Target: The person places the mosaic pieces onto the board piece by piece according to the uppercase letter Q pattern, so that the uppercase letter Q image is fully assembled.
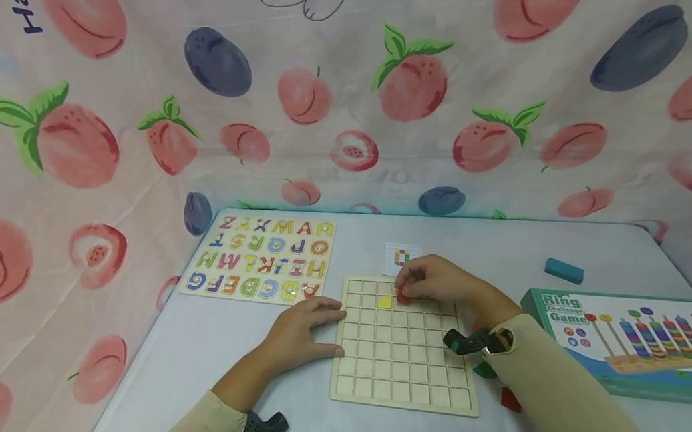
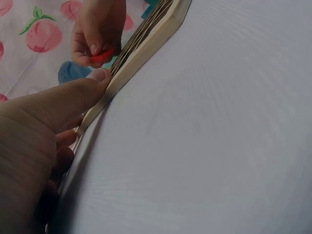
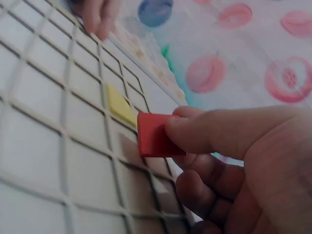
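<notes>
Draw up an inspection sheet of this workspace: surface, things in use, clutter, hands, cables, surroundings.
Surface: white-covered table.
Things in use: square pale wooden grid board; square yellow tile on it; square red tile; white patterned card beyond.
Clutter: rectangular multicoloured alphabet board; green-edged printed game box; blue rectangular block.
Hands: left hand touches the grid board's edge; right hand pinches the red tile.
Cables: nothing seen.
Surroundings: pale cloth backdrop printed with fruit.

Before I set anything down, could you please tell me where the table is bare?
Bare: between letter board and left sleeve, and between picture card and blue block. Crowded: between grid board and game box, with the right sleeve and loose pieces.
</notes>
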`<control>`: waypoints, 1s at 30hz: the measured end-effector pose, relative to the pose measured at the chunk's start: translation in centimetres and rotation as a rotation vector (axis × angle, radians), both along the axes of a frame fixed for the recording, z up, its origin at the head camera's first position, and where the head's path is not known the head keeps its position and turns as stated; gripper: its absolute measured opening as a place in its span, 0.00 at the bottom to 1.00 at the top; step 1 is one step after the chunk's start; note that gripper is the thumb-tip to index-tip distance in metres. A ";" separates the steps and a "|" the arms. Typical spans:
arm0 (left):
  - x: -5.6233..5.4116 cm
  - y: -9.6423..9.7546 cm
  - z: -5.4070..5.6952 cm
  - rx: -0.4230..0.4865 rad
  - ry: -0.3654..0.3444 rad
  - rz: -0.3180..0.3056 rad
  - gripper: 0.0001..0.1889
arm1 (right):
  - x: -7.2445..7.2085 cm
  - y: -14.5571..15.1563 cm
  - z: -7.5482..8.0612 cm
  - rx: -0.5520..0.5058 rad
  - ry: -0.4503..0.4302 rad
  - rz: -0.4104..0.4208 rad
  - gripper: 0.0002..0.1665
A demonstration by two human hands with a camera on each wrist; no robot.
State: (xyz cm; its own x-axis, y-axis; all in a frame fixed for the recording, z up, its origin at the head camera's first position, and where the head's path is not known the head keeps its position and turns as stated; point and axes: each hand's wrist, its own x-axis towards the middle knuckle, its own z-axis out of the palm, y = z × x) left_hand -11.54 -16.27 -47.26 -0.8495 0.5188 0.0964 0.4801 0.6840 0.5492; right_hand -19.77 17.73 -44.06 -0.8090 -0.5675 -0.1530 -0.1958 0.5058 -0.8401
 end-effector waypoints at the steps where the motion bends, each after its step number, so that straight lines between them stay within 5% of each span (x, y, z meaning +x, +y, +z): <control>1: 0.0 0.0 0.0 0.000 0.000 0.000 0.33 | 0.2 -0.2 -0.2 0.011 0.014 -0.005 0.06; 9: -0.1 0.0 -0.1 -0.001 0.007 -0.007 0.34 | 1.3 -1.1 -0.8 0.038 0.040 -0.066 0.06; 30: -0.3 -0.1 -0.2 -0.002 0.011 -0.014 0.33 | 1.4 -1.0 -1.1 0.098 0.154 -0.006 0.10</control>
State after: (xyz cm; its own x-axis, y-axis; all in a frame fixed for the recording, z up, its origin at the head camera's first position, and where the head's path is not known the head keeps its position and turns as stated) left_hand -11.80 -16.37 -47.49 -0.8411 0.5307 0.1046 0.4954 0.6781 0.5429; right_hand -18.33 16.77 -45.19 -0.8307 -0.5509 -0.0810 -0.3154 0.5854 -0.7469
